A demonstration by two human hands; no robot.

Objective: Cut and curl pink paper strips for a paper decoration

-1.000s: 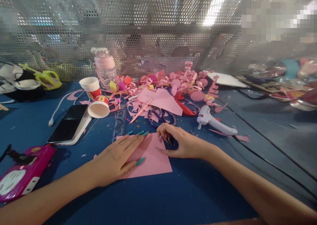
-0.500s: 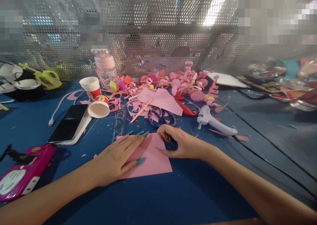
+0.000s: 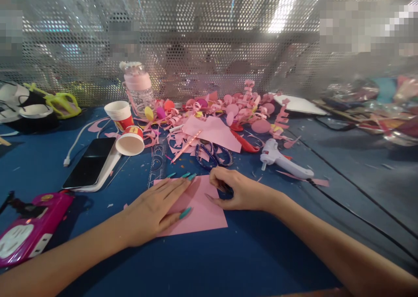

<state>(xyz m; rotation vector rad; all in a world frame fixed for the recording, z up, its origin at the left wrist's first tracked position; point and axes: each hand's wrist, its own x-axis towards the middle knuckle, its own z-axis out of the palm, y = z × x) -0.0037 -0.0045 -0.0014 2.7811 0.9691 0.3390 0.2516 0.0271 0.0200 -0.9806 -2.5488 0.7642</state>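
Note:
A sheet of pink paper (image 3: 204, 221) lies on the blue table. My left hand (image 3: 153, 205) rests flat across its left part, fingers stretched out and thumb apart. At the sheet's upper right edge is my right hand (image 3: 240, 188), its fingers curled and its thumb apart on the paper; I see nothing held there, though the fingertips are partly hidden. Just beyond it lie scissors with dark blue handles (image 3: 212, 155). A clear ruler (image 3: 158, 160) sits past my left fingertips, and a pink pencil (image 3: 186, 146) lies near the scissors.
Pink paper scraps and circles (image 3: 228, 109) heap at the back. A white glue gun (image 3: 285, 160) with a black cord lies right. On the left are paper cups (image 3: 129, 141), a phone (image 3: 91, 162) and a magenta device (image 3: 35, 227). A bottle (image 3: 139, 88) stands behind.
My right hand has shifted very slightly to the right along the paper's edge. My left hand and the sheet stay where they were.

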